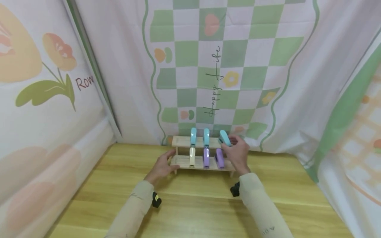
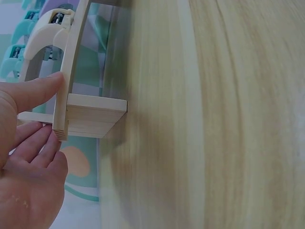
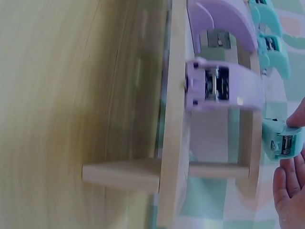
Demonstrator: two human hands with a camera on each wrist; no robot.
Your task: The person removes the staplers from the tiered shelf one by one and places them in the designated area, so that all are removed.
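A two-tier wooden shelf (image 1: 184, 142) stands against the curtain. My left hand (image 1: 162, 167) holds its left end; in the left wrist view the thumb (image 2: 40, 90) lies on the lower board and the fingers (image 2: 40, 145) reach to its other side. At the upper tier's right end my right hand (image 1: 236, 150) pinches a light blue stapler (image 1: 224, 137), which leans to the left. Two more light blue staplers (image 1: 193, 136) (image 1: 206, 136) stand upright on that tier. The lower tier bears a cream stapler (image 1: 192, 157) and two purple staplers (image 1: 206, 157) (image 1: 219, 158), the right one tilted.
The shelf stands at the back of a wood-grain table (image 1: 196, 205). Behind it hangs a checked green and white curtain (image 1: 232, 66). Printed cloth hangs on the left (image 1: 44, 132) and right (image 1: 351, 132). A small black device (image 1: 156, 200) sits at each wrist.
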